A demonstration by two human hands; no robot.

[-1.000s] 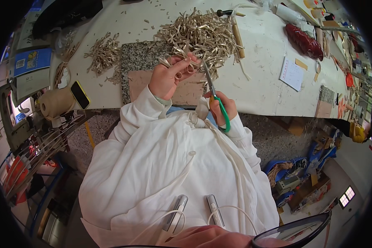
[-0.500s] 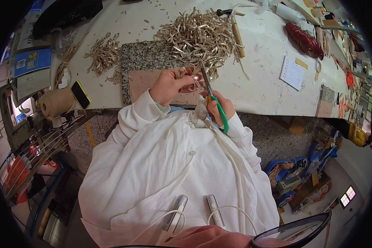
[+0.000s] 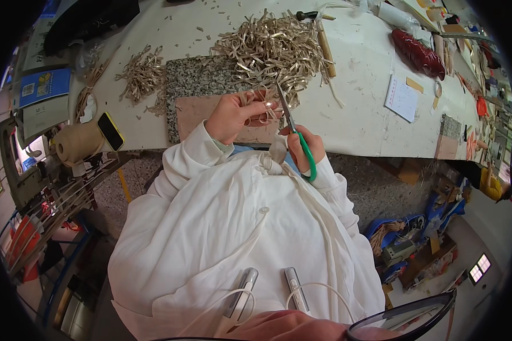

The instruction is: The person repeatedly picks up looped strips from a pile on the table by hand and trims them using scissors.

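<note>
Between the thumb and fingers of my left hand (image 3: 237,115) is a looped strip (image 3: 271,113) of shiny beige-gold material. My right hand (image 3: 304,149) grips green-handled scissors (image 3: 308,156), their blades pointing up and away beside the left fingertips. Whether the blades touch the strip I cannot tell. Just beyond both hands lies a big heap of similar strip loops (image 3: 276,48). It partly covers a speckled stone slab (image 3: 196,77), on whose near part a pinkish board (image 3: 196,113) rests under my left hand.
A smaller pile of strips (image 3: 142,74) lies left of the slab. Beside the big heap are a wooden stick (image 3: 326,54) and a hammer-like tool (image 3: 310,16). A phone (image 3: 111,131) and a tan roll (image 3: 77,142) sit at left; a written paper (image 3: 401,99) lies at right.
My right hand and the scissors have shifted slightly to the right, and the blades now look a little more spread. The left hand keeps its hold on the strip, almost unmoved.
</note>
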